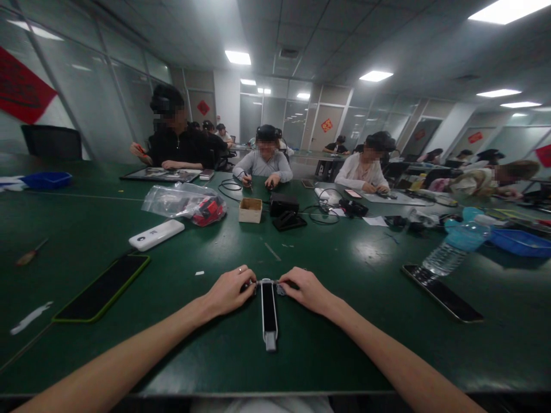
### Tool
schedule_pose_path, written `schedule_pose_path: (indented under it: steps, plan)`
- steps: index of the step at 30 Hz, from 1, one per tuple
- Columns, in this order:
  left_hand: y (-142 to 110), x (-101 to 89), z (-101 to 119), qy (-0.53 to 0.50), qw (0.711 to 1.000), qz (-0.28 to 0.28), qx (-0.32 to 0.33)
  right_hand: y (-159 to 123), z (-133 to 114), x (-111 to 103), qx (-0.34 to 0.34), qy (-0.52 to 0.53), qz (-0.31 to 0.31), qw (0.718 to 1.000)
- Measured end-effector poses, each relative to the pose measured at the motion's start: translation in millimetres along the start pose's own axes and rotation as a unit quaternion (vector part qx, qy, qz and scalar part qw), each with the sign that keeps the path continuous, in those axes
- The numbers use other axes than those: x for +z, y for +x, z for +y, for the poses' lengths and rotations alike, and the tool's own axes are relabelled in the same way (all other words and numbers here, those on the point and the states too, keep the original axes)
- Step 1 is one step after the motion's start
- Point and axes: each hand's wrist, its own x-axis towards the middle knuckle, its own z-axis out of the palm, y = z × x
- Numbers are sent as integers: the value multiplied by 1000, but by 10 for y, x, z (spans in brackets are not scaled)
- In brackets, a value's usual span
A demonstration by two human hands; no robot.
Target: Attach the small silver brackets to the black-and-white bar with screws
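A narrow device (pixel 269 310) with a black face, a white rim and a grey stub at its near end lies lengthwise on the green table. I cannot make out its exact kind. At its far end, thin pieces stick out to both sides. My left hand (pixel 235 289) is closed in a pinch at the left piece, which the fingertips mostly hide. On the other side, my right hand (pixel 305 289) pinches a small grey part (pixel 281 289) beside the device. Both wrists stay low over the tabletop.
Left of me lie a green-edged phone (pixel 103 289), a white power bank (pixel 157 235) and a brush (pixel 32 253). Ahead are a plastic bag (pixel 183 202), a small box (pixel 250 210) and a black case (pixel 284 203). A bottle (pixel 447 252) and another phone (pixel 443 293) are right; people sit opposite.
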Motion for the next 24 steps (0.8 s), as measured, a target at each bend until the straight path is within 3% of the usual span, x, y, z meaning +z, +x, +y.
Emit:
schedule_pose_path:
  steps: [12, 24]
  plan:
    - [-4, 19, -15, 8, 1000, -8, 4, 1, 35, 115, 28, 44, 52, 997]
    - [2, 0, 13, 3, 1000, -13, 2, 11, 3, 129, 45, 62, 54, 996]
